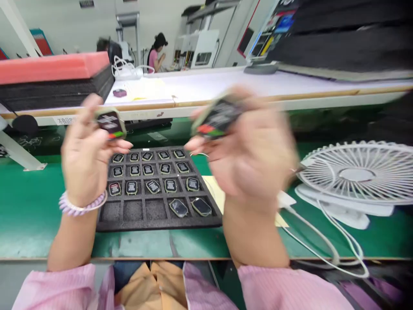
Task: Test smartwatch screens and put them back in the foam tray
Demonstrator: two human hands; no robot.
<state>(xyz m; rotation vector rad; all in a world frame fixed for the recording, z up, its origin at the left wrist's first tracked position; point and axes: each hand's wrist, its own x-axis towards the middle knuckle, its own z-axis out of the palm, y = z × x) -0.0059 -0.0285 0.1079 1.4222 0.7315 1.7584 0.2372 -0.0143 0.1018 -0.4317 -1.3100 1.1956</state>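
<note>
My left hand point(85, 150), with a coiled lilac band at the wrist, is closed round the edges of a smartwatch case point(110, 123) whose lit screen shows pale text and red and green marks. My right hand point(254, 146), blurred by motion, grips a second watch case point(219, 118), tilted, its screen also lit with red and green. Both are raised above a black foam tray point(158, 226). Several similar watch cases point(147, 170) lie in the tray's compartments, most screens showing white text. Two in the front row, including a dark-screened watch case point(178, 208), sit at the right.
A white fan point(358, 174) and its cables point(322, 241) lie right on the green table point(38, 215). Behind runs a raised white shelf point(200, 82), with pink foam point(54, 66) on black foam at left and stacked black foam point(342, 38) at right. A person point(156, 54) works beyond.
</note>
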